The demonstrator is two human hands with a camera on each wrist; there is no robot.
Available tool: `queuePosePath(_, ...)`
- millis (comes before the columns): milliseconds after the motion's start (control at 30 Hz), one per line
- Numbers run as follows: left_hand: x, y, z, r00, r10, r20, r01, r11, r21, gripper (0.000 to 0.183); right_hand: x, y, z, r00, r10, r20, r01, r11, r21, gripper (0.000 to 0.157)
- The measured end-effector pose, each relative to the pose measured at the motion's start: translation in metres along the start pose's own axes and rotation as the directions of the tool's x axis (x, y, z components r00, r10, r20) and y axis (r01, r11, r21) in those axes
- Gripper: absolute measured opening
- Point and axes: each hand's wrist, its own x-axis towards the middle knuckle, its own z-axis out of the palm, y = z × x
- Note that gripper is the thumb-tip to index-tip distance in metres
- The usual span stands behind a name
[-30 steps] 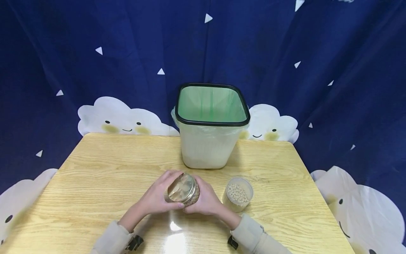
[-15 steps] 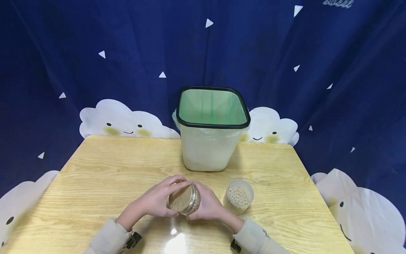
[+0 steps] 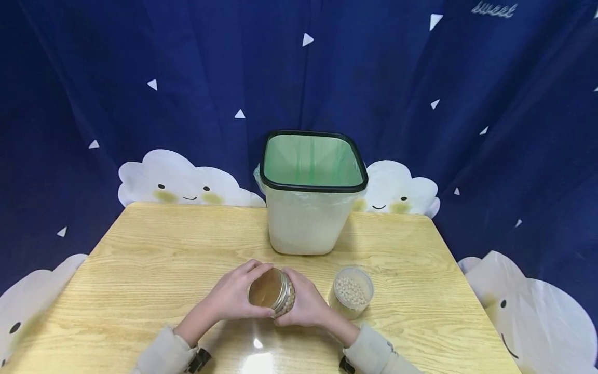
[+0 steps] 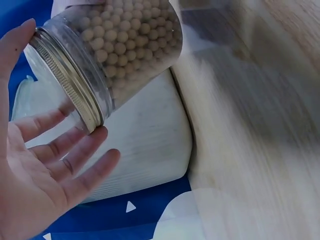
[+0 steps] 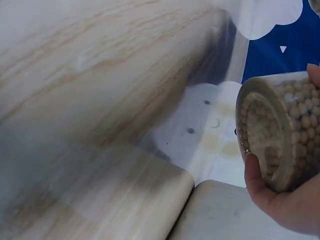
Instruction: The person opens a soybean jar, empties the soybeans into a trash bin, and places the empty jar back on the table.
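Observation:
A clear jar of small round beige balls, perhaps beads or beans, is held tilted above the table between both hands. Its gold metal lid faces left and up in the head view. My left hand grips the lid's rim between thumb and fingertips. Around the jar's body, near its base, curl the fingers of my right hand; part of that hand falls outside the right wrist view, where the jar's base shows. To the right stands a second clear jar, lidless, with similar balls inside.
A white bin with a black rim and a pale green inside stands at the table's back, beyond the hands. The wooden table ends at a blue curtain with cloud prints.
The left hand's fingers have shifted round the lid's rim, lifting and settling again. The jar stays between both hands in nearly the same place. The head view has tilted slightly upward.

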Motion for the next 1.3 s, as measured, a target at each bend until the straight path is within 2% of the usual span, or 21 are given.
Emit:
queuePosePath(133,-0.0013,0.003,-0.0007,0.999,-0.02,0.04,0.019,0.999,0.044,0.092,-0.0016,0.0013,-0.0001,1.0,0.006,0.001,-0.006,1.0,0.017,0.09)
queuePosePath(233,-0.0018,0.0036,-0.0024,0.997,0.006,0.072,-0.009,0.999,0.047,0.098,-0.0026,0.0019,0.0,1.0,0.009,0.007,-0.009,1.0,0.027,0.09)
queuePosePath(400,-0.002,0.0022,-0.0066,0.984,0.106,0.145,-0.102,0.994,-0.031,0.095,-0.0039,0.0015,-0.0008,1.0,0.013,0.011,-0.013,0.999,0.03,0.093)
queuePosePath(533,-0.0027,0.0025,-0.0077,0.975,0.113,0.191,-0.102,0.993,-0.067,0.092,-0.0057,0.0018,-0.0013,1.0,0.009,0.014,-0.009,1.0,0.016,0.095)
queuePosePath(633,-0.0027,0.003,-0.0063,0.981,0.09,0.173,-0.081,0.995,-0.058,0.09,-0.0068,0.0026,-0.0014,1.0,0.011,0.021,-0.011,1.0,0.007,0.096)
queuePosePath(867,-0.0024,0.004,-0.003,0.997,0.011,0.081,-0.01,1.0,-0.013,0.085,-0.0067,0.002,-0.0035,1.0,0.027,0.008,-0.027,0.999,0.027,0.096)
queuePosePath(1133,-0.002,0.0062,-0.0058,1.0,-0.024,0.009,0.024,0.999,-0.025,0.086,-0.0054,0.0032,-0.0057,0.999,0.05,-0.022,-0.047,0.993,0.109,0.096)
queuePosePath(1300,-0.0069,0.0031,-0.0092,0.998,-0.056,-0.028,0.054,0.997,-0.063,0.085,-0.0052,0.003,-0.0068,0.997,0.066,-0.032,-0.062,0.992,0.113,0.097)
